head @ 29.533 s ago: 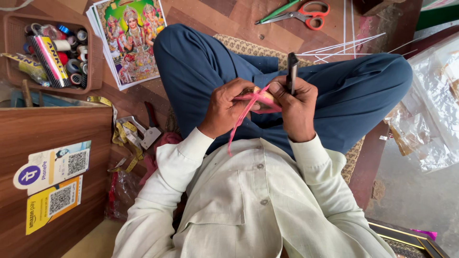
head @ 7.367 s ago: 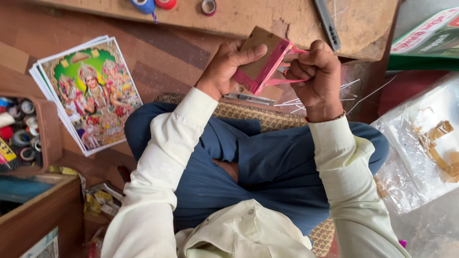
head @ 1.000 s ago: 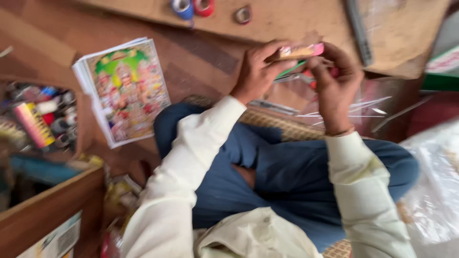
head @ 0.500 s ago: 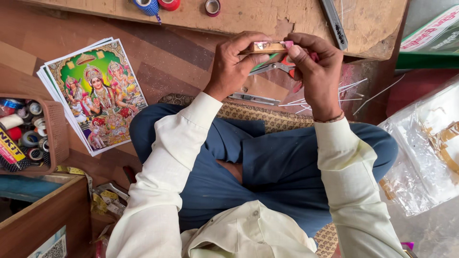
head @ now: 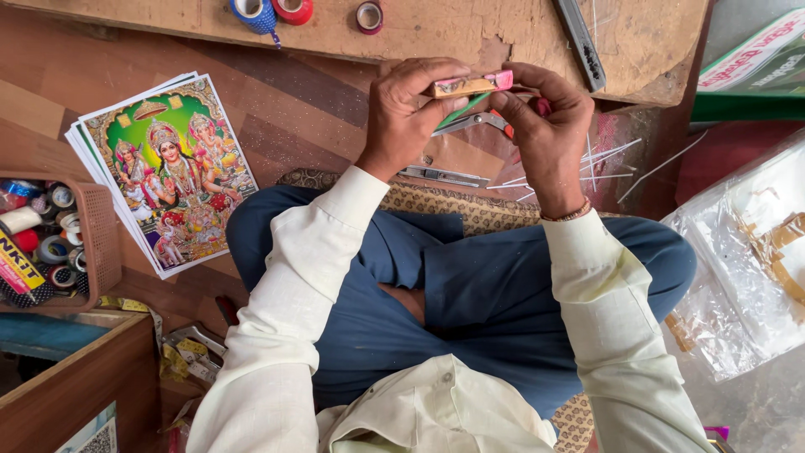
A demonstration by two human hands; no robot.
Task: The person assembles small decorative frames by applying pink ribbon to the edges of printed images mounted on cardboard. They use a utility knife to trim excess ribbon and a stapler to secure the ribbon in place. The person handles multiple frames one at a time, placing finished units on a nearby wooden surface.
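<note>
A small flat block [head: 470,84] is pinched at its ends by the left hand [head: 407,113] and the right hand [head: 545,117], so it is held steady. Scissors [head: 478,122] are kept just beneath, within reach.

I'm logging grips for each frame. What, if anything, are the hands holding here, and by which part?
Both hands hold a small flat piece with a pink edge, seen edge-on. The left hand pinches its left end, the right hand its right, pink end.

A green, white and red box [head: 755,71] lies at upper right. Clear plastic bags [head: 746,268] lie below it. A yellow-red-black packet [head: 17,264] sits in the left basket [head: 101,243].
</note>
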